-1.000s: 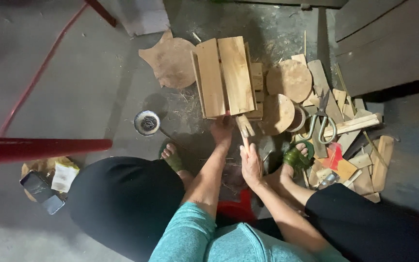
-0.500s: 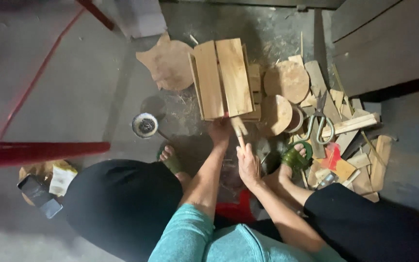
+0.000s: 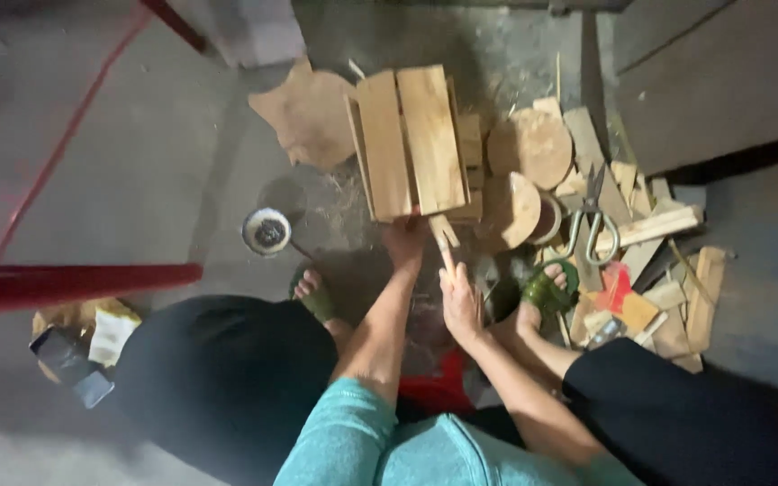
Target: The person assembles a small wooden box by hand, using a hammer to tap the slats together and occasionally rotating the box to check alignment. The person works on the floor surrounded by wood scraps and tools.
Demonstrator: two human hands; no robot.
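From the head view I look straight down at a concrete floor. My left hand (image 3: pixel 404 243) sits just above the middle of the frame, pressed against the near edge of a small slatted wooden crate (image 3: pixel 414 144) that stands in the upper centre. The fingers curl at the crate's lower edge, but I cannot tell whether they grip it or only rest there. My right hand (image 3: pixel 459 301) is just below and to the right of the left one, closed around the lower end of a narrow wooden stick (image 3: pixel 443 238). The stick points up toward the crate's bottom right corner and appears to touch it.

Right of the crate lie round wooden discs (image 3: pixel 533 148) and, further right, a loose heap of wood offcuts (image 3: pixel 655 225). A pair of scissors with pale green handles (image 3: pixel 592 225) lies on that heap, right of centre. A flat, irregular plywood piece (image 3: pixel 303 112) lies left of the crate. A small round tin (image 3: pixel 266 230) sits on the floor left of centre. A red metal bar (image 3: pixel 74 283) crosses the left edge. Both feet wear green sandals (image 3: pixel 547 290), on either side of the hands. A dark phone (image 3: pixel 69 364) lies on some wrappers at the lower left.
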